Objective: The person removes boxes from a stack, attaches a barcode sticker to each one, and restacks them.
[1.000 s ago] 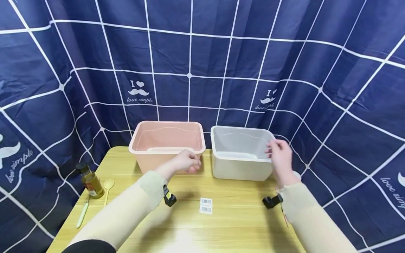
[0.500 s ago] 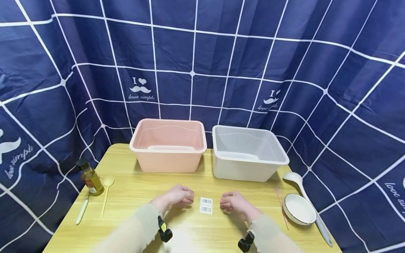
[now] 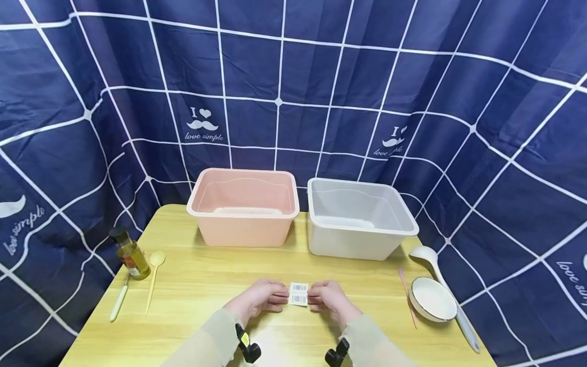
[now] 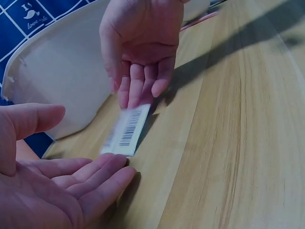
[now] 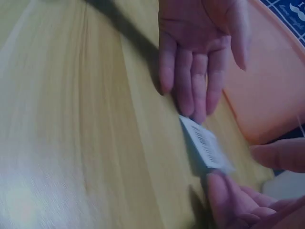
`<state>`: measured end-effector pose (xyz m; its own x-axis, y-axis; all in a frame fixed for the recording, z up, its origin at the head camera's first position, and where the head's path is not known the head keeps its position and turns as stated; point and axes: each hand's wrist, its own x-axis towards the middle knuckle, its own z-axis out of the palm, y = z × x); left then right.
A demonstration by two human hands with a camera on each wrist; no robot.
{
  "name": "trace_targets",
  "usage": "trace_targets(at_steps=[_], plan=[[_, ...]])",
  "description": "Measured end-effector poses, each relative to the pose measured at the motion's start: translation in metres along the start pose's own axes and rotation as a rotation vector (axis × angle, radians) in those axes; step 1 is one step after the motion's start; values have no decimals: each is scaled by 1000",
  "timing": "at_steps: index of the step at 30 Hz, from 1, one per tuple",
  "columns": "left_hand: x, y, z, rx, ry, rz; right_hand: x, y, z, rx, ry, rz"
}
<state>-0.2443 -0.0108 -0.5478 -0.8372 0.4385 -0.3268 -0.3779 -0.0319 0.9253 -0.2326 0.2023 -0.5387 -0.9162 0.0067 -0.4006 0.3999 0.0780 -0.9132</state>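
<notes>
In the head view, a small white card printed with two barcodes (image 3: 298, 294) lies on the wooden table between the two hands. My left hand (image 3: 262, 299) is at its left edge and my right hand (image 3: 331, 300) at its right edge. In the left wrist view, the left hand's nearly straight fingers (image 4: 102, 179) reach the card's near end, palm turned inward, thumb held apart. The other end meets the right hand's fingertips. The right wrist view has the right hand (image 5: 252, 205) partly cut off, its fingertips against the card. Neither thumb touches the card.
A pink bin (image 3: 243, 229) and a grey-white bin (image 3: 353, 242) stand behind the hands. At left are an oil bottle (image 3: 133, 260), a yellow spoon (image 3: 156, 259) and a green-handled utensil (image 3: 119, 303). At right are a pink stick (image 3: 407, 295), a white bowl (image 3: 433, 299) and a ladle (image 3: 465, 326).
The right hand has come back from the grey-white bin, the left from the front of the pink bin. Both have closed in on the card from either side, and their fingertips now meet its edges.
</notes>
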Motion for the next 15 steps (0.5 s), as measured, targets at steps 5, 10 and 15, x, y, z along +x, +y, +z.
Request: trace_targets(at_steps=[5,10,15], plan=[[2,0,2,-16,22,-2,2,0,10,-23,51,-17],[4,0,5,-16,38,-3,6,-1,13,-51,81,-50],[1,4,5,15,83,4,4,-8,12,1,61,-94]])
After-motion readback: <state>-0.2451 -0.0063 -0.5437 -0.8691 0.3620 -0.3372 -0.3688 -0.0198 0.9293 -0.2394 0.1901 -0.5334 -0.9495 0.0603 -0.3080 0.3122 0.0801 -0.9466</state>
